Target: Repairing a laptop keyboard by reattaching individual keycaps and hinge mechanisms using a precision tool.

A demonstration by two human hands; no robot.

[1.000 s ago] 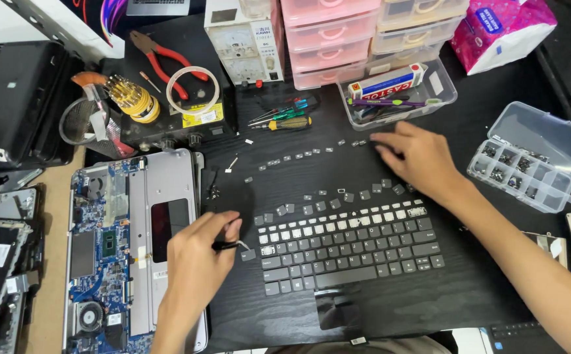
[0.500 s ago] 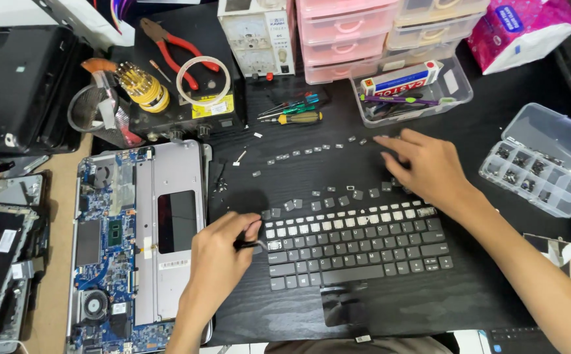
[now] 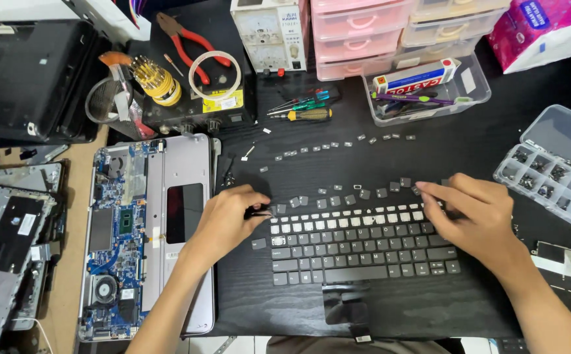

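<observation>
black desk (image 3: 430,151) cluttered; left hand (image 3: 230,219) pinching tweezers (image 3: 259,212), right hand (image 3: 475,213) fingers spread on keyboard (image 3: 364,246).

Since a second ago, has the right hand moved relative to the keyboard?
Yes. The right hand has come down from the loose keycaps above the keyboard and now rests on the keyboard's top right corner.

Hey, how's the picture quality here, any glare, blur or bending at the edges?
Head view: even overhead light, soft shadows under both hands; the keyboard and loose keycaps are sharp, no motion blur on the left hand or right hand. Mild glare on the clear plastic parts box; slight wide-angle bending near the corners.
</observation>
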